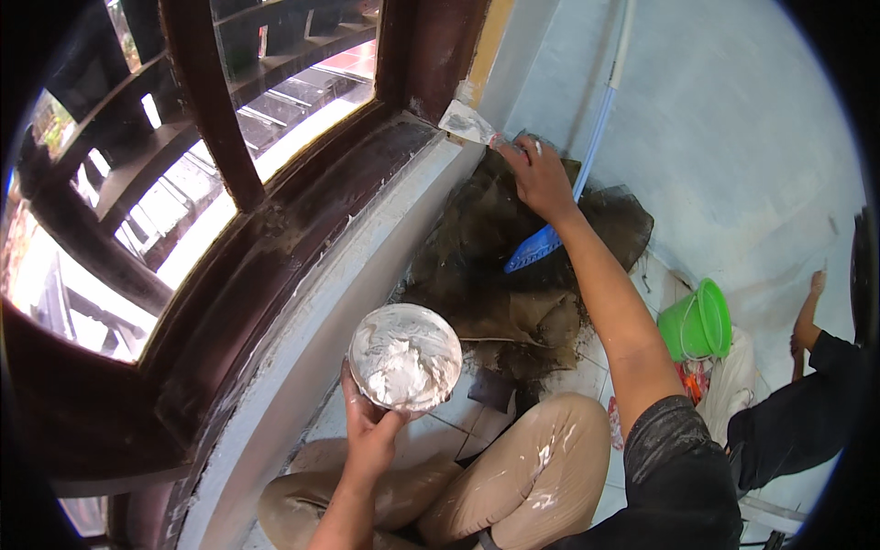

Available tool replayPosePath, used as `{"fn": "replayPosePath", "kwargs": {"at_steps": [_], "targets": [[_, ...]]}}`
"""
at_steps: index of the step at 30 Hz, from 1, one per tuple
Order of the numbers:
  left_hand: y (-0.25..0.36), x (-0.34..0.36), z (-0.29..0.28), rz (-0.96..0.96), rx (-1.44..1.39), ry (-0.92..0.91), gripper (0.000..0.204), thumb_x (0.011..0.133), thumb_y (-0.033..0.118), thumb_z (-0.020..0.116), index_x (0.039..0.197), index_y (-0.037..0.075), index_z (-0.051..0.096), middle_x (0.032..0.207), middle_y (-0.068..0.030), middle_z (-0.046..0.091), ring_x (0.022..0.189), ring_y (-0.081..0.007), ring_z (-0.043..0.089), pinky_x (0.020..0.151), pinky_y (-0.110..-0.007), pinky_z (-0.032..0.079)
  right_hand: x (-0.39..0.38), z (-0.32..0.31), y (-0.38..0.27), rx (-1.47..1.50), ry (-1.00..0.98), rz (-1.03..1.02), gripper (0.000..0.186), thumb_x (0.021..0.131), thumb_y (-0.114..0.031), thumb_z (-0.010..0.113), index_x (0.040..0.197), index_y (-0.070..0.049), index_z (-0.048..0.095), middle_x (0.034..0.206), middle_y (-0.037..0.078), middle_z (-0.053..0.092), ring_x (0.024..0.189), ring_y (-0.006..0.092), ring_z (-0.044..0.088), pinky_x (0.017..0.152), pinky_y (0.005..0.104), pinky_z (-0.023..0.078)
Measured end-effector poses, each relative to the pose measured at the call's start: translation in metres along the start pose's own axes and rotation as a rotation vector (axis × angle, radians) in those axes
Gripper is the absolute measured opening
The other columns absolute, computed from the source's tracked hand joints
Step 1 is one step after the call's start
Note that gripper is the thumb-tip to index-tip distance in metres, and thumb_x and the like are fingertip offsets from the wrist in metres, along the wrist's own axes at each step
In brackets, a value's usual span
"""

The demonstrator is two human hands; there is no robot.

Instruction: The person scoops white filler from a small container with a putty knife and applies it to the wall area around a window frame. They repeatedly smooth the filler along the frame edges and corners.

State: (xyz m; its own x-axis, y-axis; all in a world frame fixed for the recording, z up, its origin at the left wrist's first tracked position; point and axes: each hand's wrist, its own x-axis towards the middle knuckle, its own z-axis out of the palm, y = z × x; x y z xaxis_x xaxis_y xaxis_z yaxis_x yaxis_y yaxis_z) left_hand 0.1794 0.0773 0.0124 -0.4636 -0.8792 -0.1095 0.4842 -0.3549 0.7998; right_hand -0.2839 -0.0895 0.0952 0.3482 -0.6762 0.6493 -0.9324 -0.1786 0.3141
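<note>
My left hand [369, 438] is wrapped round the underside of a round tub [371, 332], tilted so that its opening shows. Thick white putty [403, 368] lies inside and smears the tub's inner wall. Farther off, my right hand [543, 183] grips the handle of a putty knife [467, 124]. Its broad, white-coated blade rests at the far corner of the window ledge [339, 247], where the dark wooden window frame [302, 206] meets the wall. My fingers hide most of the handle.
A blue broom or brush head [533, 249] on a long pole leans against the pale blue wall [724, 137], over dark stained sacking [513, 312] on the tiles. A green bucket [683, 325] lies tipped to the right. Another person [793, 412] in dark clothing works at the wall.
</note>
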Motion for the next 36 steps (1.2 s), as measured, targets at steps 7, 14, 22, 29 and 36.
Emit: {"fn": "replayPosePath", "kwargs": {"at_steps": [7, 14, 22, 29, 36], "targets": [[-0.001, -0.001, 0.002, -0.034, 0.026, 0.01, 0.116, 0.084, -0.012, 0.06, 0.177, 0.009, -0.006, 0.168, -0.0214, 0.037, 0.153, -0.035, 0.048, 0.109, -0.048, 0.06, -0.008, 0.03, 0.051, -0.206, 0.038, -0.128, 0.067, 0.088, -0.005, 0.068, 0.151, -0.027, 0.061, 0.134, 0.012, 0.06, 0.109, 0.0318, 0.063, 0.094, 0.0463, 0.05], [-0.009, 0.003, 0.002, -0.033, 0.04, 0.014, 0.117, 0.083, -0.01, 0.061, 0.177, 0.007, -0.007, 0.169, -0.021, 0.036, 0.153, -0.0332, 0.047, 0.119, -0.047, 0.051, -0.005, 0.027, 0.057, -0.224, 0.044, -0.165, 0.065, 0.088, -0.005, 0.068, 0.149, -0.026, 0.062, 0.133, 0.012, 0.061, 0.109, 0.0331, 0.063, 0.093, 0.0454, 0.05], [-0.002, 0.001, 0.005, -0.025, 0.033, 0.007, 0.114, 0.084, -0.01, 0.061, 0.177, 0.007, -0.004, 0.168, -0.0208, 0.038, 0.15, -0.033, 0.051, 0.11, -0.046, 0.058, -0.001, -0.016, -0.024, 0.638, 0.201, 0.315, 0.038, 0.105, -0.007, 0.064, 0.143, -0.004, 0.061, 0.124, 0.018, 0.07, 0.109, 0.0309, 0.069, 0.097, 0.0394, 0.053], [0.0, -0.002, 0.005, -0.023, 0.007, -0.008, 0.111, 0.087, -0.012, 0.059, 0.176, 0.009, -0.003, 0.165, -0.0205, 0.041, 0.147, -0.033, 0.055, 0.105, -0.045, 0.063, 0.01, -0.038, -0.082, 1.047, 0.076, 0.873, 0.028, 0.108, -0.013, 0.064, 0.132, 0.001, 0.063, 0.111, 0.012, 0.074, 0.093, 0.0176, 0.072, 0.086, 0.0338, 0.055], [0.007, 0.001, 0.011, 0.011, -0.038, -0.035, 0.108, 0.088, -0.014, 0.058, 0.175, 0.009, 0.0, 0.165, -0.0196, 0.043, 0.146, -0.0328, 0.056, 0.107, -0.045, 0.062, 0.034, -0.029, -0.065, 0.864, 0.06, 0.769, 0.025, 0.105, -0.015, 0.067, 0.125, 0.0, 0.067, 0.089, 0.013, 0.072, 0.082, 0.0195, 0.071, 0.074, 0.0362, 0.055]]}}
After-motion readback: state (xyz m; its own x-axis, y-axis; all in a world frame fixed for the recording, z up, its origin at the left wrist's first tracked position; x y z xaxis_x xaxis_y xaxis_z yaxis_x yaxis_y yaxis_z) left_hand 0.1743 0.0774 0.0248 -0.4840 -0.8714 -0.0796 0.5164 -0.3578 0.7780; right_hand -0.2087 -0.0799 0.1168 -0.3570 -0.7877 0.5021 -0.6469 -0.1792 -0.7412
